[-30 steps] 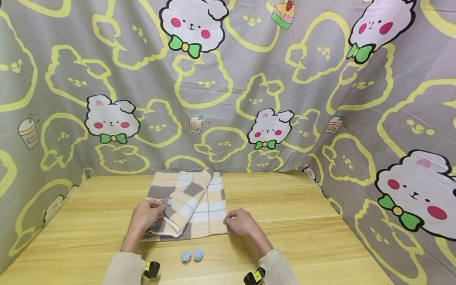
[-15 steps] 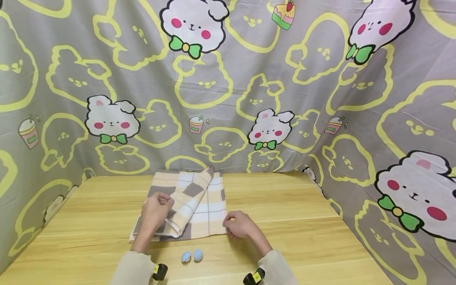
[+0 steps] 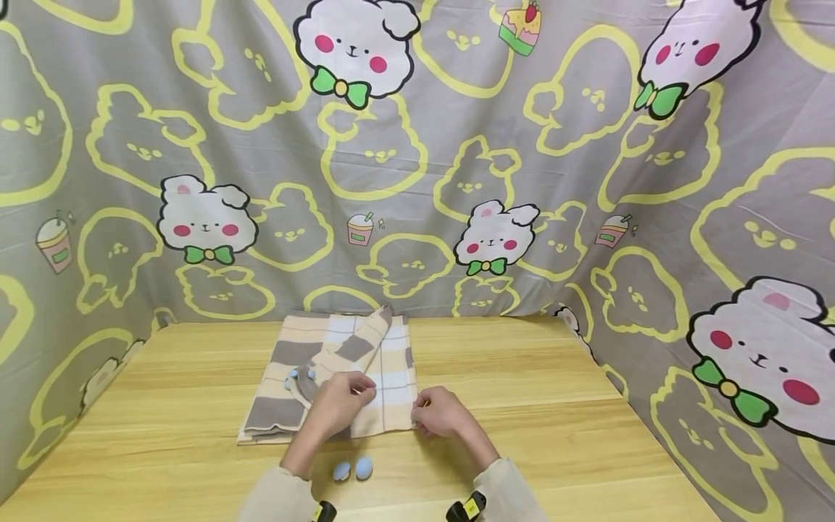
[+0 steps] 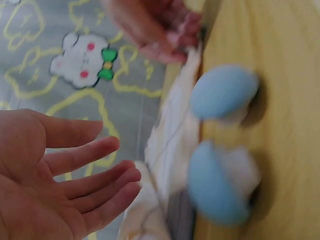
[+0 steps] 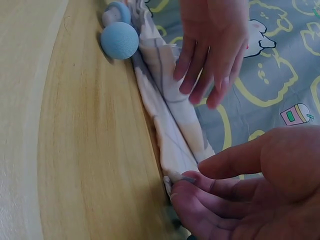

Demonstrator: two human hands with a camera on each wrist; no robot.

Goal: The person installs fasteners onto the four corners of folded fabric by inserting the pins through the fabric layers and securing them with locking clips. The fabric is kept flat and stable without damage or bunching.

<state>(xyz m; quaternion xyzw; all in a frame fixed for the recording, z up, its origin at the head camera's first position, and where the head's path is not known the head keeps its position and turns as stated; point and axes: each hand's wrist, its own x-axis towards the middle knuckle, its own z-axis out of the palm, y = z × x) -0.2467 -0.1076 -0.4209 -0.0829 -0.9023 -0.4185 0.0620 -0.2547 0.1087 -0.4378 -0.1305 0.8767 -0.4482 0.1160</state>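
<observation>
The checked cloth [image 3: 339, 377] lay in the lower middle of the head view, on the far half of the wooden table [image 3: 587, 435], with a fold running from its top edge down toward the centre. A second before, the left hand [image 3: 339, 406] had been at the cloth's lower left corner, pinching the fold there; half a second before it had lifted onto the left part; by this moment it had crossed to the middle of the near edge, and the lower left corner lay flat and uncovered. Its fingers [image 4: 95, 170] were spread and relaxed, holding nothing, hovering just over the cloth. The right hand [image 3: 443, 413] had kept its place at the lower right corner, its fingertips [image 5: 192, 187] pinching the hem against the table. Judging by this, the left side had been let go and the work had shifted toward the middle. Two blue balls [image 3: 352, 469] sat just below the cloth's near edge, touching each other, between the two sleeves. A small bluish thing [image 3: 296, 377] showed on the cloth's left part; what it was could not be told.
</observation>
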